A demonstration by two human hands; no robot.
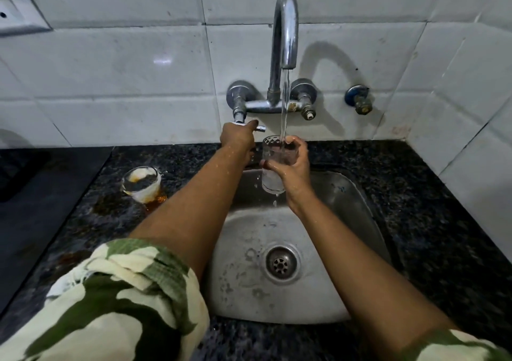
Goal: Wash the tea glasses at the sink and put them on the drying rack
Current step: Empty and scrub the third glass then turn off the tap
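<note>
My right hand (pixel 291 166) grips a clear tea glass (pixel 273 179) upright over the steel sink (pixel 346 200), right under the running stream from the chrome faucet (pixel 285 33). Water pours into the glass and drips off its base. My left hand (pixel 238 136) grips the left tap handle (pixel 259 128) at the wall. A second tea glass (pixel 142 183), stained with brown tea residue, stands on the dark granite counter (pixel 432 194) left of the sink.
A brown tea spill (pixel 155 200) wets the counter around the dirty glass. The sink drain (pixel 281 262) lies open at the bowl's centre. A dark stove surface (pixel 36 194) fills the left side. White tiles back the wall; another valve (pixel 360 100) sits to the right.
</note>
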